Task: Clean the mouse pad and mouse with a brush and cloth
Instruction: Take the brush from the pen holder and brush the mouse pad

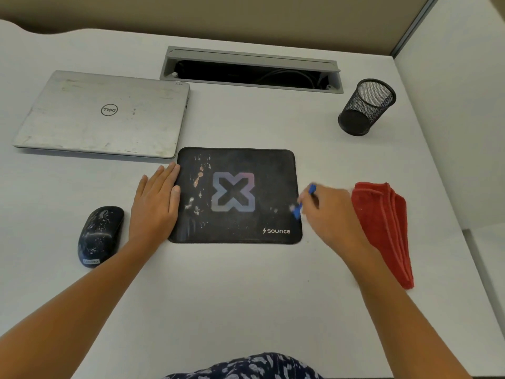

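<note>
Head camera view, looking down at a pale grey desk (pixel 246 296). A black rectangular fabric mouse pad (pixel 237 220) with a blue-and-pink X emblem lay flat at the centre. It was spotted with pale and orange-brown marks, thickest on its left half.

The left hand (pixel 154 203) lay flat with straight fingers on the pad's left edge, most likely pinning it so it would not slide under the strokes. The right hand (pixel 328 214) was at the pad's right edge, its fingers curled around a small blue plastic brush (pixel 311 189). The brush was blurred; its lower end seemed to meet the pad near the right border, though contact could not be confirmed.

A black rounded computer mouse (pixel 99 235), flecked with white, sat on the desk to the left of the left hand. It was apparently placed off the pad so the whole surface could be brushed. A folded red terry cloth (pixel 382 228) lay just beside the right hand, untouched — probably kept within reach for wiping.

Farther back were a closed silver laptop (pixel 103 113), a black wire-mesh pen cup (pixel 366 106) and an open grey cable tray (pixel 251 54) sunk into the desk.

Counted: one mouse pad, one mouse, one brush, one cloth, one laptop, one pen cup, one cable tray, two hands.
</note>
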Demonstrator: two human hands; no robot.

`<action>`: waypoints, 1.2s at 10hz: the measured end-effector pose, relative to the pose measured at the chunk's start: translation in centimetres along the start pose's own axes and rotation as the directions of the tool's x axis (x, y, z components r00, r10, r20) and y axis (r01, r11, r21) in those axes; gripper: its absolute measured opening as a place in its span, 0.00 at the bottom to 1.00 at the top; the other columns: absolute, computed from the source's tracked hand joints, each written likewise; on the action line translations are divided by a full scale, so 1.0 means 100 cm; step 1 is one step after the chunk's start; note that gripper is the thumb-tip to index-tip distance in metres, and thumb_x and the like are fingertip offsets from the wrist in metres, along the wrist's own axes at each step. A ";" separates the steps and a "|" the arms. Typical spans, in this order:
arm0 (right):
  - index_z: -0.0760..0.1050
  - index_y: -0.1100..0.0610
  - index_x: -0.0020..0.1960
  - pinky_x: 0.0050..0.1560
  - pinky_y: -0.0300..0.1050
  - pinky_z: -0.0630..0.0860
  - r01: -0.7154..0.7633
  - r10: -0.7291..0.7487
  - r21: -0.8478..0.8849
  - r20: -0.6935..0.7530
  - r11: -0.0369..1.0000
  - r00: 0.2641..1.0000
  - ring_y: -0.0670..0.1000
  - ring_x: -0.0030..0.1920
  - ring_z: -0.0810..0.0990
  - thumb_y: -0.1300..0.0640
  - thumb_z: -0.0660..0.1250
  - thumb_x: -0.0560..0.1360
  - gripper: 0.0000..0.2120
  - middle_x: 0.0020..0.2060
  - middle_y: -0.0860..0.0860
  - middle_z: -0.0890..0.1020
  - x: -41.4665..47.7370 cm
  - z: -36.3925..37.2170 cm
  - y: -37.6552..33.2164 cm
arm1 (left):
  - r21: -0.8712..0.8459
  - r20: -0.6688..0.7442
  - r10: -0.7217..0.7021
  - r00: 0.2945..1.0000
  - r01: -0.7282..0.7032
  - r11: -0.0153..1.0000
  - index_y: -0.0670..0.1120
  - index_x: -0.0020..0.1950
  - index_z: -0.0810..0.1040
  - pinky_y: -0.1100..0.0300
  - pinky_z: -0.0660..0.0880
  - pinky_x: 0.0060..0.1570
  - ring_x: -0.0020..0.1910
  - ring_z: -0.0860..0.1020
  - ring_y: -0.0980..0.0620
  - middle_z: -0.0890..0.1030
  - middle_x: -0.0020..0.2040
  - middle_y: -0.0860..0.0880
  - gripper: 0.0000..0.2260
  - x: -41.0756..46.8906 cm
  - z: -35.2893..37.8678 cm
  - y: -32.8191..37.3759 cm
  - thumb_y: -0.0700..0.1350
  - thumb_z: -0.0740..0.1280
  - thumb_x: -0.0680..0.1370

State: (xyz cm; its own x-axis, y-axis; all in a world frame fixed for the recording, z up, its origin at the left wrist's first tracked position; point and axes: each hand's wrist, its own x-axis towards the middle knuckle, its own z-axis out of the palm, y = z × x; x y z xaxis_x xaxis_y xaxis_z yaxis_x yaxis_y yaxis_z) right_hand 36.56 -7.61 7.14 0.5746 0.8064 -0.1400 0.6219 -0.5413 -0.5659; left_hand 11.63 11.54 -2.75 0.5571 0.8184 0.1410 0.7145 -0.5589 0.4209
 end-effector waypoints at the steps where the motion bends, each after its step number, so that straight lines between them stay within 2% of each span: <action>1: 0.80 0.57 0.41 0.29 0.43 0.77 0.016 -0.018 0.013 0.177 1.000 0.984 0.46 0.28 0.79 0.56 0.60 0.79 0.13 0.30 0.49 0.81 -0.027 -0.006 0.008 | 0.004 0.001 -0.002 1.000 0.002 1.000 0.48 0.77 0.62 0.53 0.48 0.77 0.76 0.59 0.51 0.64 0.76 0.50 0.22 0.000 0.000 0.001 0.49 0.48 0.82; 2: 0.80 0.56 0.46 0.37 0.50 0.80 -0.017 0.007 0.175 0.056 0.984 0.998 0.50 0.34 0.82 0.56 0.60 0.79 0.10 0.35 0.51 0.83 -0.019 -0.009 0.011 | 0.009 0.004 -0.002 1.000 0.002 1.000 0.49 0.77 0.61 0.53 0.48 0.77 0.76 0.59 0.51 0.64 0.76 0.50 0.22 0.001 0.000 0.001 0.49 0.48 0.82; 3: 0.78 0.59 0.55 0.46 0.49 0.80 -0.079 0.106 0.352 -0.058 0.933 0.993 0.51 0.41 0.81 0.57 0.60 0.80 0.11 0.45 0.55 0.83 0.011 -0.006 0.007 | 0.012 -0.001 0.002 1.000 -0.002 1.000 0.49 0.77 0.61 0.53 0.48 0.77 0.76 0.59 0.51 0.64 0.76 0.50 0.22 0.000 0.000 0.000 0.50 0.48 0.82; 4: 0.80 0.59 0.51 0.42 0.42 0.79 -0.060 0.087 0.298 -0.076 0.953 0.993 0.48 0.38 0.80 0.57 0.60 0.80 0.10 0.40 0.52 0.82 0.017 -0.002 0.005 | 0.011 0.000 -0.002 1.000 0.002 1.000 0.49 0.77 0.61 0.53 0.48 0.77 0.76 0.59 0.51 0.64 0.76 0.50 0.23 0.000 0.000 0.000 0.50 0.48 0.82; 5: 0.80 0.53 0.42 0.31 0.30 0.72 0.047 -0.084 0.151 0.247 0.987 0.965 0.44 0.30 0.80 0.55 0.64 0.78 0.09 0.31 0.46 0.81 -0.001 0.001 0.008 | 0.013 -0.002 -0.001 1.000 0.001 1.000 0.49 0.77 0.61 0.53 0.48 0.77 0.76 0.59 0.51 0.64 0.76 0.50 0.22 0.000 0.000 0.001 0.50 0.48 0.82; 6: 0.81 0.52 0.42 0.30 0.30 0.72 0.083 -0.126 0.196 0.222 0.977 0.967 0.43 0.29 0.80 0.54 0.65 0.77 0.08 0.32 0.47 0.82 -0.004 -0.001 0.013 | 0.007 -0.001 -0.001 1.000 0.001 1.000 0.48 0.77 0.61 0.53 0.48 0.77 0.76 0.59 0.51 0.64 0.76 0.50 0.22 0.001 0.000 0.001 0.50 0.48 0.82; 7: 0.81 0.55 0.50 0.39 0.40 0.79 0.039 -0.018 0.267 -0.083 0.963 0.996 0.47 0.36 0.82 0.54 0.64 0.78 0.09 0.38 0.51 0.84 0.011 -0.005 0.013 | 0.006 -0.008 0.001 1.000 -0.001 1.000 0.48 0.77 0.62 0.52 0.49 0.77 0.76 0.59 0.51 0.64 0.76 0.50 0.22 0.000 0.000 0.001 0.49 0.48 0.82; 8: 0.81 0.55 0.48 0.40 0.42 0.80 0.028 -0.032 0.184 0.019 0.983 0.999 0.48 0.36 0.82 0.54 0.64 0.78 0.08 0.37 0.52 0.83 0.009 0.001 0.011 | 0.006 -0.003 0.000 1.000 0.000 1.000 0.48 0.77 0.62 0.52 0.49 0.77 0.76 0.60 0.50 0.64 0.76 0.50 0.22 0.000 -0.001 0.001 0.49 0.48 0.82; 9: 0.81 0.52 0.43 0.34 0.36 0.79 0.062 -0.116 0.224 0.239 0.973 0.964 0.44 0.31 0.81 0.54 0.66 0.77 0.07 0.33 0.49 0.83 -0.004 0.009 0.003 | 0.010 -0.003 -0.003 1.000 0.003 1.000 0.48 0.77 0.61 0.52 0.49 0.77 0.76 0.59 0.51 0.64 0.76 0.50 0.22 0.000 0.000 0.000 0.49 0.48 0.82; 10: 0.82 0.54 0.46 0.36 0.36 0.80 0.046 -0.065 0.323 0.049 0.945 0.997 0.46 0.32 0.81 0.54 0.66 0.76 0.07 0.35 0.50 0.83 0.000 0.008 0.002 | 0.006 -0.003 -0.003 1.000 0.003 1.000 0.48 0.77 0.61 0.51 0.49 0.77 0.76 0.59 0.51 0.64 0.76 0.50 0.22 0.000 0.000 0.000 0.49 0.48 0.82; 11: 0.82 0.58 0.47 0.40 0.40 0.81 0.034 -0.058 0.265 0.084 0.964 0.995 0.46 0.34 0.81 0.56 0.66 0.77 0.08 0.37 0.52 0.83 0.001 0.011 -0.004 | 0.000 -0.004 -0.003 1.000 0.003 1.000 0.48 0.77 0.62 0.51 0.50 0.77 0.76 0.59 0.51 0.64 0.76 0.50 0.22 0.000 0.000 0.001 0.49 0.48 0.82; 12: 0.82 0.57 0.48 0.42 0.41 0.81 0.052 -0.108 0.199 0.281 0.979 0.954 0.47 0.34 0.82 0.54 0.66 0.77 0.09 0.37 0.52 0.83 -0.007 0.014 -0.009 | 0.000 -0.005 -0.004 1.000 0.004 1.000 0.48 0.77 0.62 0.51 0.49 0.77 0.76 0.59 0.51 0.64 0.76 0.50 0.23 0.000 -0.001 0.001 0.49 0.48 0.82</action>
State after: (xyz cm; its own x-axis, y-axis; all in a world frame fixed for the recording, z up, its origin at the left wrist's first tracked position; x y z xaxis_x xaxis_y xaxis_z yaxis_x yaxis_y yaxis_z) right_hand 34.86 -7.37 6.55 0.3317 0.8942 -0.3005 0.5329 -0.4405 -0.7225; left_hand 11.65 11.53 -2.65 0.5522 0.8211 0.1442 0.7166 -0.5559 0.4212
